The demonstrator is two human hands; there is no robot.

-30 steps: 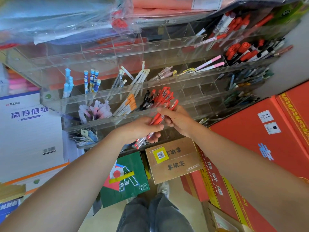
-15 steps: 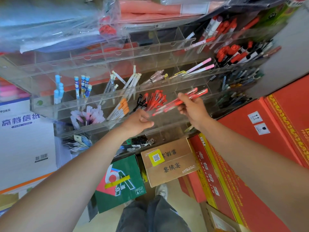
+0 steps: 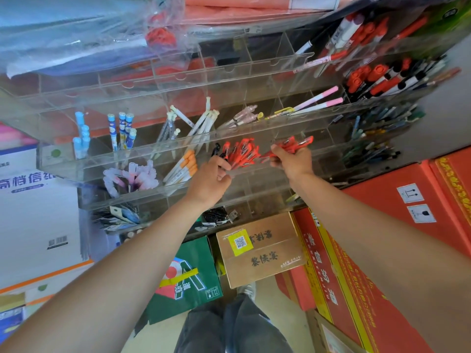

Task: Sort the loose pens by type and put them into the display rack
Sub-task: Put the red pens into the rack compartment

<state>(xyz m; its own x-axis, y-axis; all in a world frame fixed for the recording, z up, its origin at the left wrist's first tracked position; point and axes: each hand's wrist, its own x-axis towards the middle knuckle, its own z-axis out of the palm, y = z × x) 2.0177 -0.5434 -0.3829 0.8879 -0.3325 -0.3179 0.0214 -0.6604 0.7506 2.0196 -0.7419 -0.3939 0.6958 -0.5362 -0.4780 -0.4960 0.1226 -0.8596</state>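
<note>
**Red pens presented at the rack; insertion not yet made.**

The right hand gripped a bundle of red pens at the front lip of the display rack, just beside the stocked red pens. The left hand was curled at that compartment's lip; whether it held anything could not be determined. Recommended: lead tips-down, match the stocked lot's lie, and release only once seated.

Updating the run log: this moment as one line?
right hand grips red pens | left hand at display rack front | stage: loading
</note>
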